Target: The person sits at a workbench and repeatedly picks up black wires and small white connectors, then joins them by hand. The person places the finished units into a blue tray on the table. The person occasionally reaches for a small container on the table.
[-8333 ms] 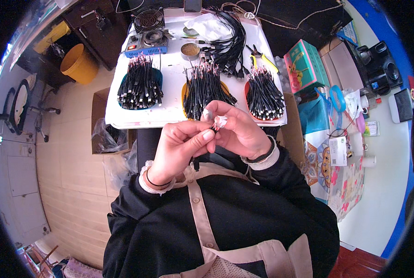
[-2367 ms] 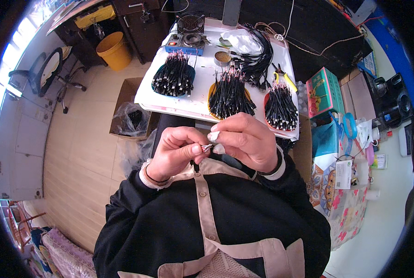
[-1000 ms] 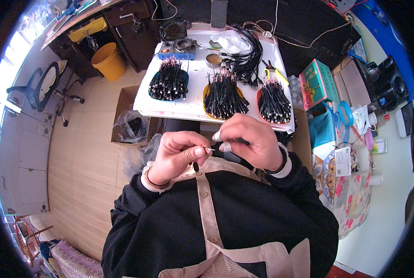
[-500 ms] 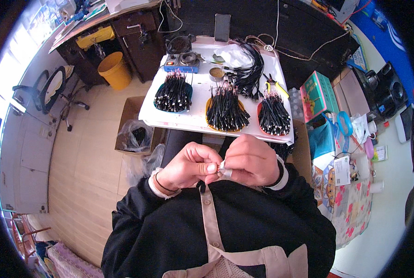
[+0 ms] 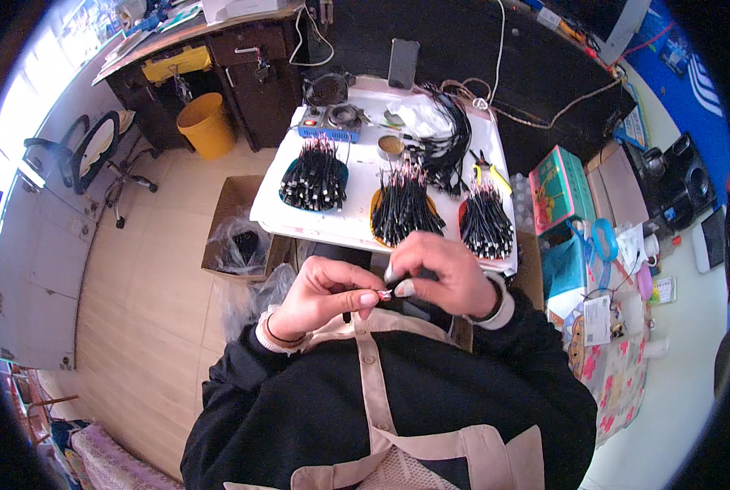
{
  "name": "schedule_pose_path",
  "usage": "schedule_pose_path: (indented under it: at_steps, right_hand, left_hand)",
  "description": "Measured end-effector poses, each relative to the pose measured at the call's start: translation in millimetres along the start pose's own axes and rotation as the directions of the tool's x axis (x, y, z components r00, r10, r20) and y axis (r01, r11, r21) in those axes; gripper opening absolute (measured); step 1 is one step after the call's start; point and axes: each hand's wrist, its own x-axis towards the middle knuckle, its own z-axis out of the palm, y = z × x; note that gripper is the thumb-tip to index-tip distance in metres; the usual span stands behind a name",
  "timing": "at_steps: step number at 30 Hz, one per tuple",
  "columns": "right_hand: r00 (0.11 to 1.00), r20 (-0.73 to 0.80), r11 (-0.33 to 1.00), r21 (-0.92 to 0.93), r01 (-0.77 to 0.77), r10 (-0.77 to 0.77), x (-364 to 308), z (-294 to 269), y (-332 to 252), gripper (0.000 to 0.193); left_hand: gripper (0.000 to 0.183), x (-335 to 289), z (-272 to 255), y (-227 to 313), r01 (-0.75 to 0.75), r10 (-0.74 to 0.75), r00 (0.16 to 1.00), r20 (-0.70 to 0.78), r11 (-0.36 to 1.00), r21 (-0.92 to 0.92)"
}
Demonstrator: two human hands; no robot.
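Note:
My left hand (image 5: 326, 292) and my right hand (image 5: 440, 271) meet close to my chest, below the front edge of the white table (image 5: 357, 233). Together their fingertips pinch a small short cable piece with a reddish end (image 5: 385, 294). On the table lie three bundles of short black cables: one on a teal dish (image 5: 314, 173), one on an orange dish (image 5: 403, 206), one on a red dish (image 5: 487, 222).
A loose pile of black cables (image 5: 447, 140), a small round tin (image 5: 391, 146), a blue device (image 5: 328, 126) and yellow-handled pliers (image 5: 489, 173) sit at the table's back. A cardboard box with a plastic bag (image 5: 238, 237) stands left, a yellow bin (image 5: 206, 126) farther back, coloured boxes (image 5: 561, 192) right.
My hands stay together at my chest, working the small piece between the fingertips. The view has shifted, so the table now sits higher and more central in the picture.

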Motion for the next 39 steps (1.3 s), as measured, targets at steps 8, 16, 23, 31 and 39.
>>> schedule_pose_path:
  at_steps: [8,16,23,31,39]
  right_hand:
    - [0.994,-0.026,0.797,-0.601,0.066,-0.102,191.9,-94.5,131.2,0.041]
    - [0.991,0.099,0.338,-0.939,0.064,0.087,377.3,-96.0,298.1,0.062]
    - [0.823,0.212,0.460,-0.886,-0.066,0.526,429.6,-95.6,346.4,0.045]
    - [0.841,0.296,0.476,-0.878,0.053,0.453,434.0,-107.9,353.3,0.042]
    - [0.883,0.261,0.433,-0.898,0.075,0.389,435.6,-102.1,361.7,0.045]
  left_hand:
    - [0.014,-11.6,-35.9,1.5,-0.212,0.180,0.964,0.197,0.966,0.150]
    - [0.019,-20.0,-76.2,-27.9,-0.371,0.367,0.920,0.141,0.929,0.005]
    - [0.019,-31.4,-128.0,-43.0,-0.403,0.405,0.915,-0.005,0.911,-0.088]
    - [0.015,-50.4,-157.7,-58.6,-0.305,0.333,0.938,-0.097,0.926,0.224]
    - [0.013,-85.3,-132.1,-83.1,-0.130,0.228,0.943,-0.242,0.923,0.361]
